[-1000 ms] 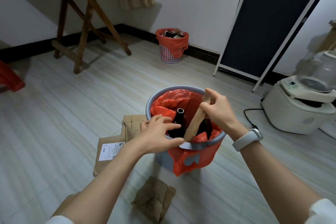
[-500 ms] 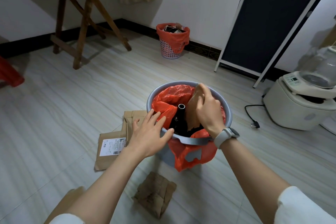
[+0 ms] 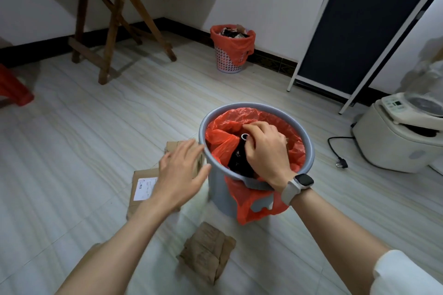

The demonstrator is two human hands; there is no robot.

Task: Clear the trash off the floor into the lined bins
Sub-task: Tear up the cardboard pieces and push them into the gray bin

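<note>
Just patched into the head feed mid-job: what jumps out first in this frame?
The grey bin with its red liner sits centre, the right hand pushed down inside beside a dark bottle. The left hand hovers open at its rim. Crumpled brown paper lies on the floor in front of the bin.

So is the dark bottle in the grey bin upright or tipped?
Tipped. The dark bottle leans inside the grey bin, its open mouth up beside the right hand.
</note>
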